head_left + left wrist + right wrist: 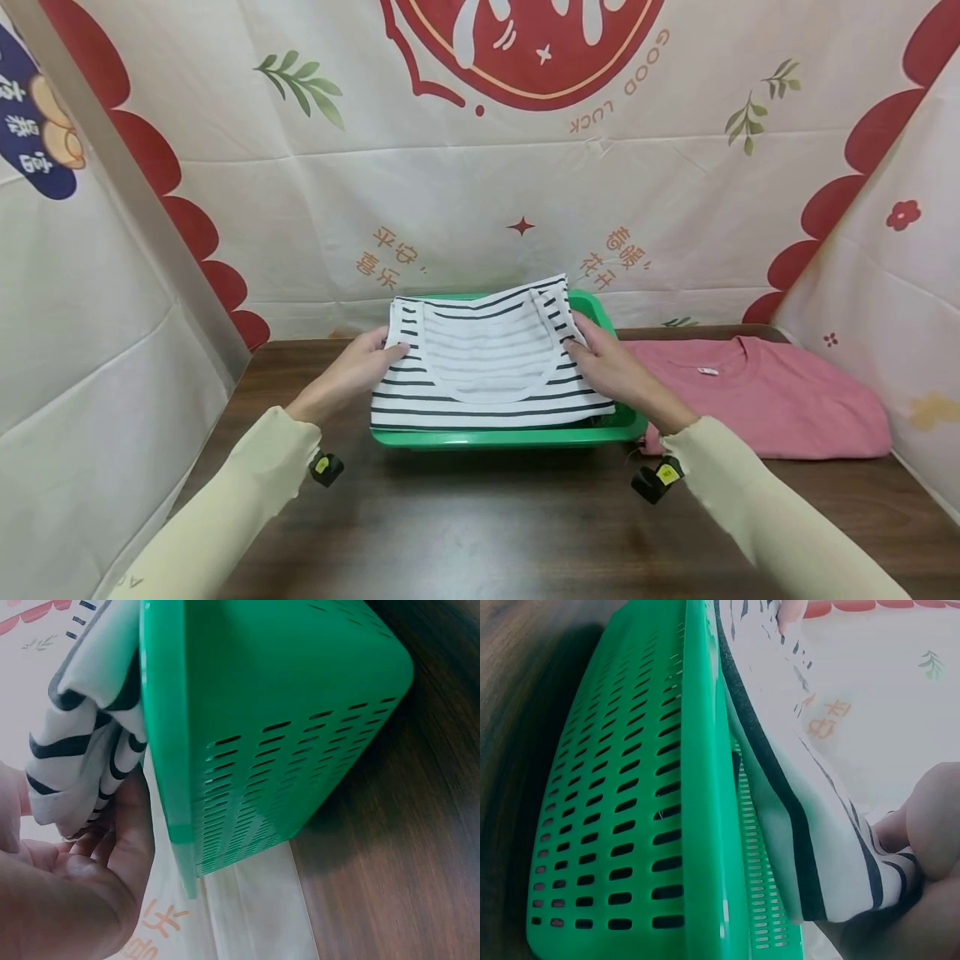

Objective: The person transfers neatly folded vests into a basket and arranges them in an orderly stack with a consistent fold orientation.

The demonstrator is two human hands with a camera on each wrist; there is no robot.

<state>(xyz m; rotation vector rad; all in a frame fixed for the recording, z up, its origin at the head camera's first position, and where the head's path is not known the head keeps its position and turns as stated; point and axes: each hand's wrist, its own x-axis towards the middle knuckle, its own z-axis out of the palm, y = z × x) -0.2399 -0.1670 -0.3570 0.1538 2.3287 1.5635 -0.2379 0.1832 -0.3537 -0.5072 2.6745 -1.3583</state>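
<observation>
A folded white shirt with black stripes (487,358) lies across the top of a green plastic basket (510,437), its wide neckline facing up. My left hand (366,360) pinches the shirt's left edge, thumb on top; in the left wrist view, the fingers curl under the layered cloth beside the basket's rim. On the other side my right hand (607,357) grips the right edge, thumb above and fingers beneath. The right wrist view shows the striped cloth (802,825) sloping over the basket's rim. Most of the basket's inside is hidden beneath the shirt.
A folded pink shirt (765,400) lies on the dark wooden table (465,525), right of the basket and close against it. Behind stands a printed cloth backdrop (450,192), with more cloth hanging along the left and right sides.
</observation>
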